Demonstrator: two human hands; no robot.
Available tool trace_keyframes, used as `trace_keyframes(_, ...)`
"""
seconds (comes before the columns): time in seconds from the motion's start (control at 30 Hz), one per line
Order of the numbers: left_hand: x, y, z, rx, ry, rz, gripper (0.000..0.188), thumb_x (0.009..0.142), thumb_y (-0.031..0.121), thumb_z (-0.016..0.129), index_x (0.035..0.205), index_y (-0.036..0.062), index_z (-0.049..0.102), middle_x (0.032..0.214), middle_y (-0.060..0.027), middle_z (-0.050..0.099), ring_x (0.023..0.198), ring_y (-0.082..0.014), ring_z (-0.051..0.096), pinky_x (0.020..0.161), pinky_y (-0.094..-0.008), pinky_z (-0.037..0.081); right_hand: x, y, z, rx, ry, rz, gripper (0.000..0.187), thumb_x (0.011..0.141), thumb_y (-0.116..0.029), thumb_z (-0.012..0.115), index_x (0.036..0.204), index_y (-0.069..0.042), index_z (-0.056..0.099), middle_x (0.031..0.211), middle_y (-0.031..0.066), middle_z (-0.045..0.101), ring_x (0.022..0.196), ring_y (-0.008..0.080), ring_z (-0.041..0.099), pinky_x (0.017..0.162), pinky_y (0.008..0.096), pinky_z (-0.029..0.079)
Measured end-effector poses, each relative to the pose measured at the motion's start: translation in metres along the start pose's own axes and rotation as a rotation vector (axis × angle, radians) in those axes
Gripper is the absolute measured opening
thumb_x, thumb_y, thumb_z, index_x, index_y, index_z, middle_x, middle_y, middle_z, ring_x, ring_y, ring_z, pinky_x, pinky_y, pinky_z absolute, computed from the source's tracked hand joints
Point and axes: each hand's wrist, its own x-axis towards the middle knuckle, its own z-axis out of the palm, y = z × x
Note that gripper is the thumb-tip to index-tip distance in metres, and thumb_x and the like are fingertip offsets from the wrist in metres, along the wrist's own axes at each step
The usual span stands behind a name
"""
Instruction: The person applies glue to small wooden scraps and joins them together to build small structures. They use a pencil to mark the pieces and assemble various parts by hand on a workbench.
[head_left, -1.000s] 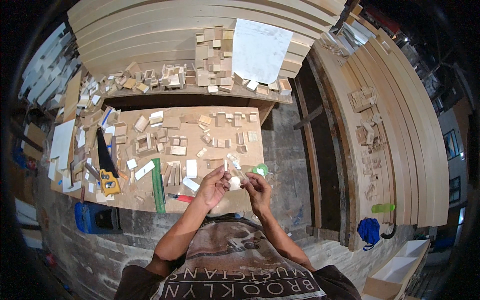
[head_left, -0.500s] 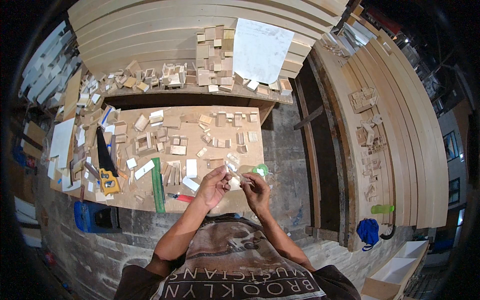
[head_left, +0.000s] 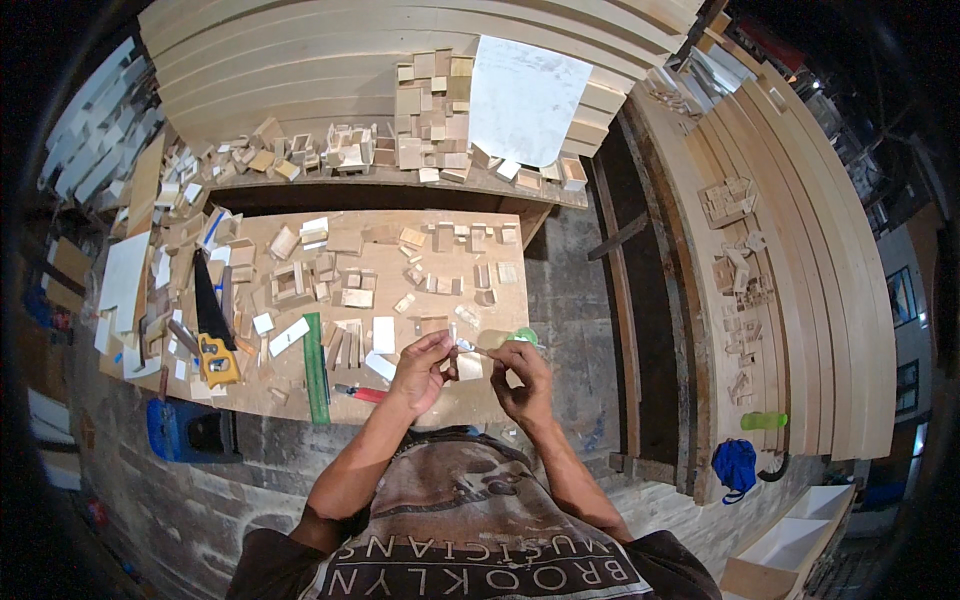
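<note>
My left hand is closed, pinching a small pale wood piece upright between thumb and fingertips above the workbench. Across from it, my right hand pinches a thin stick. The stick's far end points toward the wood piece, with a whitish patch near it; whether the two touch is too small to tell. Just beyond my right hand sits a green round container with something white in it, partly covered by the hand. On the bench below my hands lies a flat square wood piece.
Small wooden box-like pieces cover much of the workbench. A green ruler, a red-handled tool and a yellow-handled saw lie to the left. Stacked boards rise behind; a blue bag lies at right.
My right hand has shifted slightly right, away from my left hand, still pinching the stick. My left hand stays nearly in place with the wood piece.
</note>
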Motion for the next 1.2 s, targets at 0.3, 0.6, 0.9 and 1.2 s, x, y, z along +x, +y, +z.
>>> trace_keyframes(0.3, 0.003, -0.003, -0.004, -0.166, -0.108, -0.083, 0.021, 0.097, 0.013, 0.063, 0.116, 0.0046, 0.064, 0.092, -0.0041, 0.067, 0.083, -0.012, 0.063, 0.068, -0.0238, 0.052, -0.002, 0.014, 0.012, 0.38, 0.085, 0.422, 0.021, 0.09, 0.006, 0.064, 0.11, 0.001, 0.067, 0.111, 0.0077, 0.063, 0.1, 0.0157, 0.063, 0.078, 0.0269, 0.055)
trace_keyframes(0.6, 0.0, -0.003, -0.003, -0.224, -0.103, -0.087, 0.024, 0.097, 0.012, 0.061, 0.12, 0.0035, 0.061, 0.089, -0.0049, 0.064, 0.08, -0.0123, 0.062, 0.071, -0.0234, 0.053, -0.009, 0.026, 0.014, 0.362, 0.105, 0.408, 0.021, 0.087, 0.006, 0.068, 0.107, 0.001, 0.068, 0.111, 0.0076, 0.062, 0.102, 0.0138, 0.061, 0.082, 0.0244, 0.052)
trace_keyframes(0.9, 0.001, -0.007, -0.006, -0.22, -0.13, -0.099, 0.026, 0.097, 0.013, 0.062, 0.121, 0.0031, 0.061, 0.094, -0.0054, 0.065, 0.084, -0.0137, 0.062, 0.075, -0.0243, 0.053, -0.001, 0.019, 0.016, 0.31, 0.069, 0.365, 0.022, 0.087, 0.005, 0.069, 0.108, 0.003, 0.067, 0.112, 0.0094, 0.063, 0.102, 0.0154, 0.062, 0.084, 0.0249, 0.051)
trace_keyframes(1.2, 0.002, -0.009, -0.006, -0.225, -0.11, -0.072, 0.021, 0.095, 0.013, 0.064, 0.115, 0.0057, 0.064, 0.093, -0.0033, 0.066, 0.085, -0.0132, 0.062, 0.076, -0.0251, 0.052, -0.002, 0.013, 0.016, 0.407, 0.059, 0.444, 0.021, 0.091, 0.003, 0.067, 0.112, 0.004, 0.067, 0.113, 0.0093, 0.064, 0.096, 0.0149, 0.064, 0.081, 0.0259, 0.055)
